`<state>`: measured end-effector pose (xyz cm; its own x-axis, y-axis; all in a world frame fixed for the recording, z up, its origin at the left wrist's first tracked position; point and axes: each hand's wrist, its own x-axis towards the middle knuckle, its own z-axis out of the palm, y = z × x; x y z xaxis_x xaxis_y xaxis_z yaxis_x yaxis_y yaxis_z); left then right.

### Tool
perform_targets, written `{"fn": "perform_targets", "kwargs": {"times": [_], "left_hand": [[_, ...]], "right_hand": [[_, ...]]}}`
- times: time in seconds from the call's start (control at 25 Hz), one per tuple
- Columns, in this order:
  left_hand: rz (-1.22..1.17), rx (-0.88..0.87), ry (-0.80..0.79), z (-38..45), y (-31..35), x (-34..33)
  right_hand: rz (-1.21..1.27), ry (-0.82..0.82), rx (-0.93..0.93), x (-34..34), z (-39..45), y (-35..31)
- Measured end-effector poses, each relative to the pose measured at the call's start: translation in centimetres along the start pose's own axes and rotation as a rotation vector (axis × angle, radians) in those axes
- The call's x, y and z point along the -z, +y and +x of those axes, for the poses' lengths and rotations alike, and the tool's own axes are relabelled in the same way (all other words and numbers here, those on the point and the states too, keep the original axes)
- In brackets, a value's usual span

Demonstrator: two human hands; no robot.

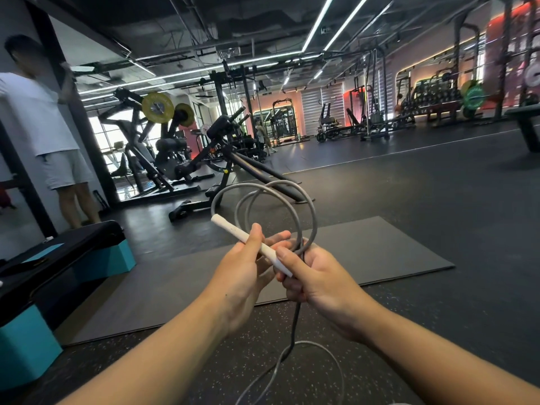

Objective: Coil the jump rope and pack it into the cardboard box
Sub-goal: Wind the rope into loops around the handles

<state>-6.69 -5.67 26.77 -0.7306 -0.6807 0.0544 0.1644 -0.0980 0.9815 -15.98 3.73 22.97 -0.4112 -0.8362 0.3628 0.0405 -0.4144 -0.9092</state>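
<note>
A grey jump rope [293, 211] stands in a few loops above my hands, in front of my chest. Its white handle [230, 228] points up to the left. My left hand [242, 276] pinches the handle with thumb and fingers. My right hand [315, 276] grips the gathered loops and the handle's lower end. The rope's loose tail [295, 334] hangs from my right hand and curls on the floor below. No cardboard box is in view.
A dark exercise mat [380, 252] lies on the speckled rubber floor ahead. A black and teal step platform [58, 273] stands at the left. A person [43, 118] stands at the far left by a pillar. Gym machines [181, 147] fill the background.
</note>
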Motion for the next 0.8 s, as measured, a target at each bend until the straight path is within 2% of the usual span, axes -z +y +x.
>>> {"fn": "perform_targets", "kwargs": {"times": [0.08,0.16,0.24,0.28,0.32,0.36,0.44,0.48,0.56,0.72,0.8], "left_hand": [[0.044,-0.013,0.023,0.2,0.3,0.9],[0.157,-0.090,0.163,0.3,1.1,1.8],[0.405,-0.353,0.330,0.1,2.8,2.8],[0.586,-0.560,0.338,-0.1,3.9,3.2],[0.794,-0.771,0.257,-0.3,5.2,3.4],[0.998,-0.888,0.089,-0.3,6.6,3.1],[1.404,-0.828,-0.274,0.0,8.4,1.4],[1.566,-0.740,-0.380,0.4,8.7,0.5],[1.718,-0.608,-0.445,1.4,8.7,-0.7],[1.537,-0.308,-0.512,2.0,7.6,-1.4],[1.453,-0.250,-0.504,1.8,7.2,-1.7]], "right_hand": [[-0.012,-0.023,-0.027,0.7,0.2,-0.7],[-0.074,-0.044,-0.065,1.6,0.4,-1.4],[-0.205,-0.071,-0.093,2.5,0.5,-2.3],[-0.287,-0.080,-0.097,2.8,0.5,-2.8],[-0.369,-0.089,-0.093,3.0,0.5,-3.0],[-0.448,-0.097,-0.085,3.1,0.5,-3.3],[-0.586,-0.120,-0.061,3.3,0.7,-3.5],[-0.641,-0.134,-0.048,3.3,0.7,-3.6],[-0.727,-0.169,-0.017,3.2,0.4,-4.0],[-0.762,-0.164,-0.002,3.7,0.2,-4.4],[-0.668,-0.120,-0.036,4.2,0.3,-4.5]]}}
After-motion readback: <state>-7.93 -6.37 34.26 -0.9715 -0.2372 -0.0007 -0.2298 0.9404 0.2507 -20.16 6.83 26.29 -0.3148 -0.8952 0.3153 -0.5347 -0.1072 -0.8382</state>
